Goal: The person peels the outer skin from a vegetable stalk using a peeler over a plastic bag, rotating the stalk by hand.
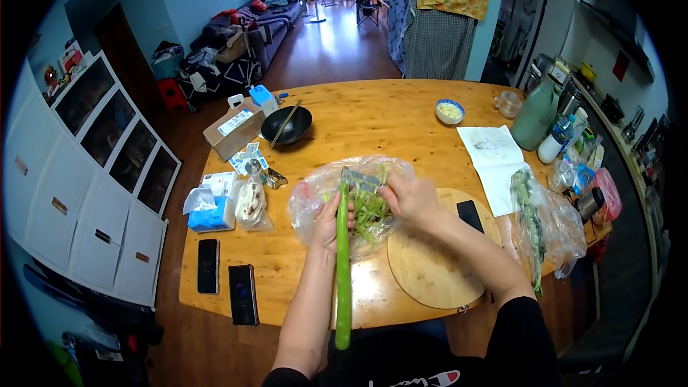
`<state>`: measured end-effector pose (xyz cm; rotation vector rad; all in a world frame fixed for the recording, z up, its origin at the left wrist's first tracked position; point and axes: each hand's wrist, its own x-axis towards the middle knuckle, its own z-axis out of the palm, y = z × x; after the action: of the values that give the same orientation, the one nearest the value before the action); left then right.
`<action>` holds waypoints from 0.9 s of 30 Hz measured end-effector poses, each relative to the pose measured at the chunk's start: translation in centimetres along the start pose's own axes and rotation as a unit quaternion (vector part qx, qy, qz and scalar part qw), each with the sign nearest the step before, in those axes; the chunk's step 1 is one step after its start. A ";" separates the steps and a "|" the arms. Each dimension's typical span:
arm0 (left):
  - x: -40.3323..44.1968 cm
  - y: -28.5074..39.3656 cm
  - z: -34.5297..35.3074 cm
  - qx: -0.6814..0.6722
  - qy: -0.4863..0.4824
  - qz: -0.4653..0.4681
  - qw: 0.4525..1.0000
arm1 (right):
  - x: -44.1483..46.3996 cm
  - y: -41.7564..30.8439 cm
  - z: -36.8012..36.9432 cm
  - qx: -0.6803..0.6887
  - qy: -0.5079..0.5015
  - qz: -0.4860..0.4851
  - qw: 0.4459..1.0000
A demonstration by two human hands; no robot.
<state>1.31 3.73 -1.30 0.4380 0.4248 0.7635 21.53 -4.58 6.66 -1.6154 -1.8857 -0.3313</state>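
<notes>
My left hand is closed around a long, peeled-looking green stalk, probably celtuce. The stalk stands nearly upright in view, its lower end reaching past the near table edge. My right hand is closed on a metal peeler, whose head lies across the stalk's upper end; its handle is hidden in the fingers. Below both hands, green peelings lie in a heap on a spread clear plastic bag.
A round wooden board lies under my right forearm, bearing a dark flat object. Rightward are an open notebook, a bagged leafy stalk and a green flask. Two phones, tissues and a black bowl are leftward.
</notes>
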 end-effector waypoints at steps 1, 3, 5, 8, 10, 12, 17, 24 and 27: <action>-0.1 -0.1 -0.2 0.018 -0.002 0.003 1.000 | -0.4 -0.7 0.2 0.029 -0.001 -0.001 1.000; -0.2 -0.2 0.0 0.057 -0.008 0.006 0.998 | -1.2 -1.7 0.6 0.046 -0.037 -0.015 0.998; -0.1 -0.2 0.7 0.062 0.004 -0.006 0.998 | -1.7 -2.3 1.2 0.062 -0.054 -0.027 0.996; -1.5 0.3 2.9 0.074 0.021 -0.016 0.997 | -1.7 -1.9 2.0 0.044 -0.046 -0.059 0.996; -1.3 0.2 2.4 0.078 0.034 -0.025 0.996 | -1.1 -1.2 2.4 0.038 -0.030 -0.058 0.997; -0.2 -0.4 0.6 0.074 0.050 -0.039 0.995 | -0.2 -0.5 2.5 0.024 -0.008 -0.049 0.998; 0.3 -0.2 -0.4 0.076 0.015 -0.030 0.997 | 0.1 -0.2 3.0 0.025 -0.008 -0.043 0.999; -0.5 0.4 1.0 0.087 -0.004 -0.003 0.996 | 1.2 0.4 2.4 0.016 -0.046 0.010 0.999; -0.5 0.5 0.8 0.096 -0.005 0.002 0.995 | 2.7 2.4 2.6 -0.016 -0.063 0.080 0.995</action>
<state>1.16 3.55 -0.25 0.6219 0.4910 0.7264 22.90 -0.46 5.77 -1.8349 -1.8362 -0.1967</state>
